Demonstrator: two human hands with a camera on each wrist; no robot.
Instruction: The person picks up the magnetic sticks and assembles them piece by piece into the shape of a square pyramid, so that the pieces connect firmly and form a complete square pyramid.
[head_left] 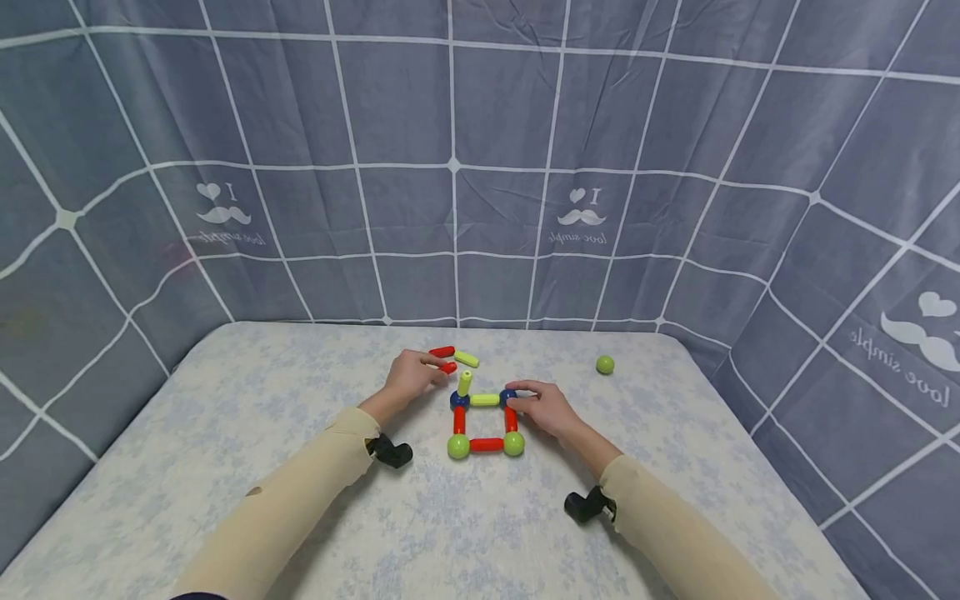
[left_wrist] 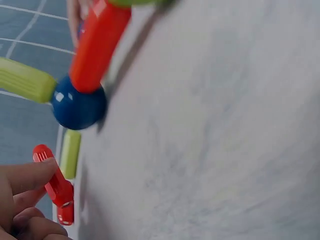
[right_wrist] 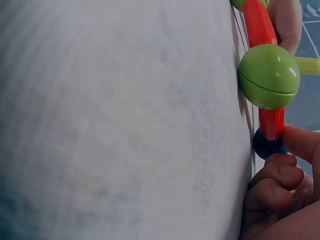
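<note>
Right now your left hand [head_left: 408,375] pinches a loose red rod [head_left: 447,367] at the far side of the table [head_left: 225,433], with a second red rod [head_left: 442,352] and a yellow-green rod [head_left: 467,359] lying just beside it. Your right hand [head_left: 546,408] has its fingertips curled onto the far-right blue ball [head_left: 508,396] of the flat square frame [head_left: 485,422], which sits between your hands.

The likely trouble is the frame itself. The joints look held only where rounded rod ends meet the balls, so if you bring the red rod in at an angle or push sideways on the blue ball, the square could skew or a corner could pop loose. The yellow-green upright rod [head_left: 465,382] standing on the far-left blue ball [head_left: 459,401] leans a little and looks easiest to knock over with your left knuckles. The stray green ball [head_left: 605,364], well apart to the right, would probably roll off if the table is jolted.

Everything here is smooth, glossy plastic: short cylinders with rounded ends, red on three sides and yellow-green on the far side, and seamed spheres, two green at the near corners. The yellow-green rods show fine lengthwise ribs in your left wrist view. The tabletop is a soft-looking cloth with a pale blue floral print, offering a little grip.
</note>
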